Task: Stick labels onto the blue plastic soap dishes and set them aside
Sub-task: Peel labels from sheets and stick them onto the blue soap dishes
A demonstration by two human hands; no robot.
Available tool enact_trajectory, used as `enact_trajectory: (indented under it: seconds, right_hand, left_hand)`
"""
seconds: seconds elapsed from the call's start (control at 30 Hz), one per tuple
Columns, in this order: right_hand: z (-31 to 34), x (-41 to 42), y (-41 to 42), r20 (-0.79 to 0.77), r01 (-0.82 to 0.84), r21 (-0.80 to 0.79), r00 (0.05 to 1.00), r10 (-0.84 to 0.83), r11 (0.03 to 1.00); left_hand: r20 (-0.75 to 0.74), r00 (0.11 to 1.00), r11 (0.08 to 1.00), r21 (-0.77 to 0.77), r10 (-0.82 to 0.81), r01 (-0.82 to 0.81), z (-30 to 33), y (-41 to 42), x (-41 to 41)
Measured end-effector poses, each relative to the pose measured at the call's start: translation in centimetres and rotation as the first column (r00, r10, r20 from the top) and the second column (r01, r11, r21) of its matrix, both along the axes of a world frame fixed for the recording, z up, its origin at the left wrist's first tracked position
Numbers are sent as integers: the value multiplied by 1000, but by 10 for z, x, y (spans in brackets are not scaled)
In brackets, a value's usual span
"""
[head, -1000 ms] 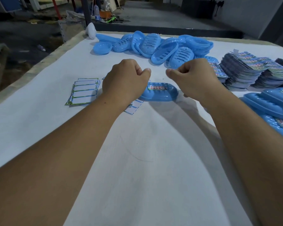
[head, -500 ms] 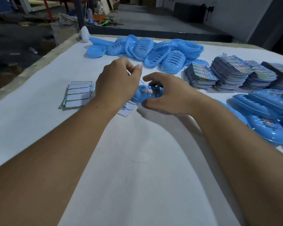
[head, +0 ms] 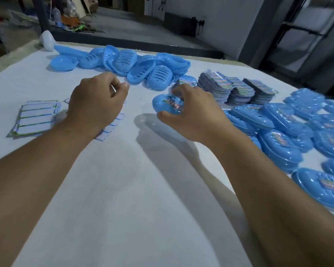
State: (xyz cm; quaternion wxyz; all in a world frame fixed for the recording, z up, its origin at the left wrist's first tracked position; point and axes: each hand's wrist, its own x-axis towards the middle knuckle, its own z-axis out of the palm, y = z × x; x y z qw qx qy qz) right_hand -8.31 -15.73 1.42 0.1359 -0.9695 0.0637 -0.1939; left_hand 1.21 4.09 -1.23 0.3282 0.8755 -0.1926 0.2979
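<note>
My right hand (head: pixel 193 112) grips a blue soap dish (head: pixel 166 104) with a colourful label on its top, lifted a little above the white table (head: pixel 133 189). My left hand (head: pixel 96 101) hovers to the left of it with fingers curled and thumb meeting fingertips; whether it pinches anything I cannot tell. A pile of unlabelled blue dishes (head: pixel 135 64) lies at the back of the table. Labelled blue dishes (head: pixel 289 132) are heaped at the right. Stacks of colourful labels (head: pixel 231 87) sit behind my right hand.
White backing sheets with green edges (head: pixel 37 116) lie at the left, partly under my left wrist. A white rounded object (head: pixel 47 42) stands at the table's far left corner. Beyond the table are a dark floor and clutter.
My right hand has taken hold of the labelled dish and carried it to the right, off the table. My left hand has let go and stayed at the left.
</note>
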Motion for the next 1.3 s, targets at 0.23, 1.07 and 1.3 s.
enact_trajectory:
  seconds: [0.23, 1.07, 1.3]
  right_hand:
    - [8, -63, -63, 34, 229, 47, 972, -231, 972]
    - [25, -105, -150, 139, 317, 505, 888, -438, 803]
    - [16, -105, -164, 11, 450, 382, 871, -491, 807]
  left_hand:
    - [-13, 1000, 1000, 1, -26, 26, 2, -2, -4]
    - [-52, 998, 999, -10, -44, 44, -1, -6, -8]
    - [-78, 996, 998, -33, -52, 49, -1, -4, -8]
